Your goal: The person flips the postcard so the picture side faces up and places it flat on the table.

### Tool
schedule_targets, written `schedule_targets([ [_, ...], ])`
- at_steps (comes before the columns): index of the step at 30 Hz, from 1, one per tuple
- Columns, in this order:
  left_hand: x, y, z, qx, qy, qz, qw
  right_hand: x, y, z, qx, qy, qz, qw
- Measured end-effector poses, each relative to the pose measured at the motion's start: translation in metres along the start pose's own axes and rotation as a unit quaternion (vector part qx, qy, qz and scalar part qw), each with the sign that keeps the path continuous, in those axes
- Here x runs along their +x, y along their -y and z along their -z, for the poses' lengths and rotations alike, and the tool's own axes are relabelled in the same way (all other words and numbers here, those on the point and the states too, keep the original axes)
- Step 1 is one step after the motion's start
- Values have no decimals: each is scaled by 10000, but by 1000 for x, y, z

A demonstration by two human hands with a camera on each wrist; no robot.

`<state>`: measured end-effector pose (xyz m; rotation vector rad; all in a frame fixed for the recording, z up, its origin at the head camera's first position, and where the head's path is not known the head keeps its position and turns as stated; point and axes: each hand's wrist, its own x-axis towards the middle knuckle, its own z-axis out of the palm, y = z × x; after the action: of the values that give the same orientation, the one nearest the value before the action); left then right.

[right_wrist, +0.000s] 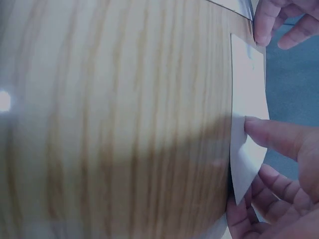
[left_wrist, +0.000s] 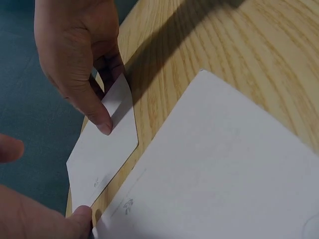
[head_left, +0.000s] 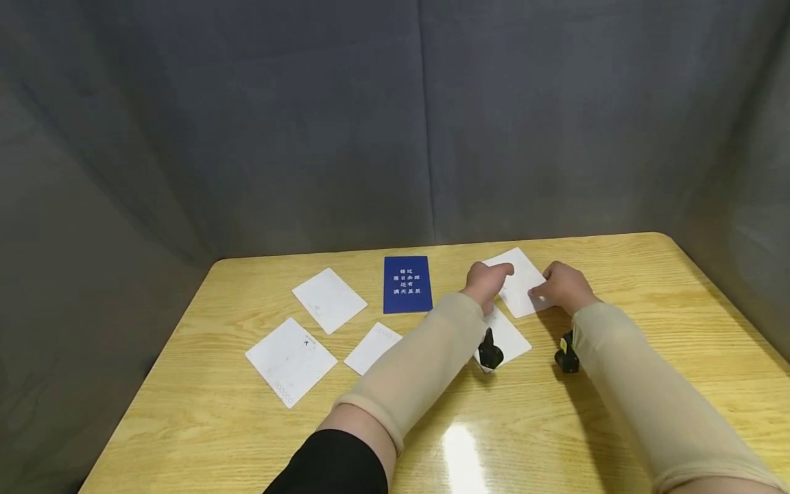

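My right hand [head_left: 564, 285] pinches one corner of a white postcard [head_left: 521, 278] at the back right of the table, thumb on top and fingers beneath. That corner is raised off the wood in the right wrist view. Near the opposite end of the same postcard is my left hand [head_left: 487, 280], its fingers apart and a fingertip [left_wrist: 81, 218] right at the card's corner. A second white postcard [head_left: 509, 336] lies just in front, partly hidden by the left wrist; its small printed mark shows large in the left wrist view.
A blue postcard [head_left: 407, 302] with white lettering lies face up at the back middle. Left of it are white postcards [head_left: 330, 300], [head_left: 290, 363] and a partly covered one [head_left: 372, 348]. Grey curtains [head_left: 321, 137] stand behind the wooden table [head_left: 204, 412].
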<state>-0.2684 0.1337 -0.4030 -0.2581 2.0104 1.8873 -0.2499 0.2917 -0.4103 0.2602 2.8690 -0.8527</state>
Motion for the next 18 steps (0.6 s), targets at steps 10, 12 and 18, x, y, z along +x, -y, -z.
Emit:
schedule_targets([
  [10,1,0,1,-75,159,63,9998,-3,-9,-6,709,-294,-135,9970],
  [12,2,1,1,-89,168,76,9998,-3,-12,-9,944,-363,-133,9948],
  [18,3,2,0,-200,189,74,9996,-5,-22,-18,1954,-594,-44,9789],
])
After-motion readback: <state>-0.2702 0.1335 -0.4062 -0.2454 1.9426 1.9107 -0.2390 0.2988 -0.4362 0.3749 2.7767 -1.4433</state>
